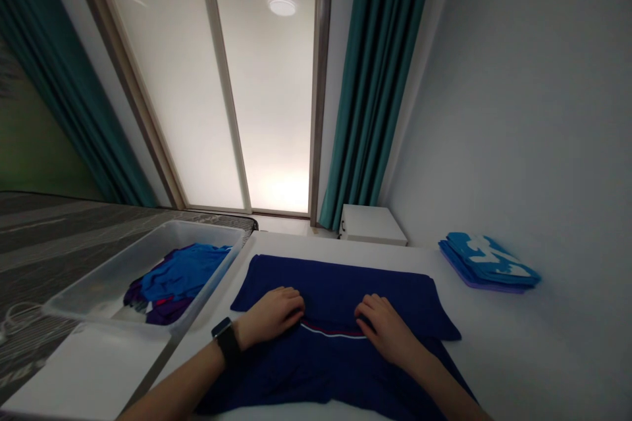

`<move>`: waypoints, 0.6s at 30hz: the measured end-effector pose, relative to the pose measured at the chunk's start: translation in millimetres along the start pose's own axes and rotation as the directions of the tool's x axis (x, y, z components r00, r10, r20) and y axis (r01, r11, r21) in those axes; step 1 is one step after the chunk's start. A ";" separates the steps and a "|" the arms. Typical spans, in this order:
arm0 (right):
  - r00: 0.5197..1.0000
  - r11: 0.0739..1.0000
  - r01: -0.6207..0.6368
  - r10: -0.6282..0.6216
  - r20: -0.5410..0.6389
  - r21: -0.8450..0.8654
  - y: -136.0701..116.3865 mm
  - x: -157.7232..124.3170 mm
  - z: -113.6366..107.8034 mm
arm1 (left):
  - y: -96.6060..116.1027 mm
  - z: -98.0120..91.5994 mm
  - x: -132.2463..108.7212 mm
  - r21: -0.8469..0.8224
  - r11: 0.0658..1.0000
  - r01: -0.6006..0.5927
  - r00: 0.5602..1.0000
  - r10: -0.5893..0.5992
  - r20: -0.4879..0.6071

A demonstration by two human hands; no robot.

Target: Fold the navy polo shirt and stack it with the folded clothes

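Observation:
A dark navy shirt (340, 289) lies spread on the white table (494, 355) right in front of me, its collar with a red and white stripe between my hands. My left hand (274, 314), a black watch on its wrist, rests on the shirt left of the collar with fingers curled and pinching the cloth. Right of the collar, my right hand (388, 329) rests on the shirt with fingers bent down onto the fabric.
A clear plastic bin (99, 283) at the left holds blue and purple clothes (178, 276). Folded blue and purple garments (486, 262) are stacked at the table's right by the wall. A small white cabinet (372, 223) stands behind, between teal curtains (380, 79).

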State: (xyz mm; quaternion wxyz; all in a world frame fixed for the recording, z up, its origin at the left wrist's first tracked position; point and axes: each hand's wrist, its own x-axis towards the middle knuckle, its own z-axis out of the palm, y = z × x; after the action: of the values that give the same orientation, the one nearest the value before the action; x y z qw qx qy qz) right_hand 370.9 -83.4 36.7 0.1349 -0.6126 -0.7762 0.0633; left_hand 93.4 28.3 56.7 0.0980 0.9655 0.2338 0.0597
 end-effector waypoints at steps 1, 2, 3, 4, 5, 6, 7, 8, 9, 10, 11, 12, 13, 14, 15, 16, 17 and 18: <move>1.000 1.000 -0.002 0.002 -0.001 -0.007 1.5 -3.2 -0.5 | -2.1 0.2 -3.1 0.012 1.000 0.022 1.000 -0.022 -0.006; 1.000 1.000 -0.002 0.002 0.000 -0.013 2.9 -6.1 -0.3 | -4.3 0.4 -6.6 0.025 0.999 0.047 0.999 -0.046 -0.015; 1.000 1.000 0.000 0.000 0.000 -0.017 4.3 -8.5 0.6 | -6.7 0.9 -10.4 0.037 0.997 0.073 0.997 -0.072 -0.028; 1.000 1.000 0.004 -0.004 -0.001 -0.019 5.2 -10.3 1.8 | -9.2 1.8 -14.7 0.046 0.994 0.098 0.994 -0.096 -0.044; 1.000 1.000 0.007 -0.007 -0.009 -0.019 5.4 -11.2 3.2 | -12.0 3.2 -19.5 0.051 0.991 0.122 0.991 -0.119 -0.065; 1.000 1.000 0.013 -0.013 -0.021 -0.016 4.7 -10.9 4.6 | -15.0 5.0 -24.7 0.052 0.987 0.151 0.985 -0.145 -0.096; 0.999 1.000 0.019 -0.019 -0.033 -0.007 2.8 -9.3 5.7 | -18.4 7.2 -30.0 0.048 0.982 0.183 0.975 -0.175 -0.135; 0.999 1.000 0.027 -0.026 -0.043 0.005 -0.4 -6.3 6.5 | -22.2 9.8 -35.2 0.039 0.975 0.219 0.961 -0.209 -0.181; 0.998 0.999 0.036 -0.036 -0.046 0.020 -4.8 -1.8 7.0 | -26.4 12.4 -40.0 0.026 0.966 0.259 0.942 -0.246 -0.228; 0.998 0.998 0.050 -0.048 -0.044 0.036 -10.4 4.4 7.2 | -31.0 14.9 -44.1 0.009 0.953 0.302 0.918 -0.288 -0.273; 0.997 0.996 0.067 -0.065 -0.036 0.053 -16.8 12.2 7.4 | -35.8 17.3 -47.4 -0.010 0.938 0.345 0.892 -0.331 -0.308; 0.996 0.994 0.088 -0.086 -0.026 0.068 -23.7 21.6 7.8 | -40.8 19.4 -49.7 -0.030 0.920 0.390 0.864 -0.377 -0.335; 0.994 0.991 0.109 -0.108 -0.018 0.083 -31.0 32.5 8.7 | -45.6 21.2 -51.1 -0.049 0.899 0.435 0.834 -0.423 -0.355; 0.992 0.987 0.130 -0.129 -0.014 0.097 -38.1 44.8 10.3 | -50.3 22.8 -51.8 -0.067 0.875 0.480 0.801 -0.468 -0.373; 0.989 0.983 0.148 -0.147 -0.012 0.113 -45.0 58.2 12.6 | -54.6 24.2 -51.9 -0.083 0.849 0.523 0.767 -0.510 -0.390; 0.987 0.978 0.162 -0.162 -0.016 0.131 -51.4 72.6 15.8 | -58.5 25.6 -51.8 -0.096 0.823 0.560 0.733 -0.546 -0.407; 0.985 0.973 0.174 -0.172 -0.021 0.151 -57.3 87.6 19.7 | -61.7 27.0 -51.7 -0.107 0.800 0.591 0.701 -0.574 -0.424; 0.983 0.967 0.183 -0.181 -0.026 0.177 -62.7 102.9 24.1 | -64.3 28.6 -51.7 -0.116 0.779 0.616 0.672 -0.597 -0.439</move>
State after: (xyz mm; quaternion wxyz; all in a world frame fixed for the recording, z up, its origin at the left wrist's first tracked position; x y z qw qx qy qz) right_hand 283.5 2.7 43.8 0.1981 -0.5244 -0.8198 0.1169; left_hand 24.1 55.9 11.2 0.0348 0.7932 0.5580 0.2414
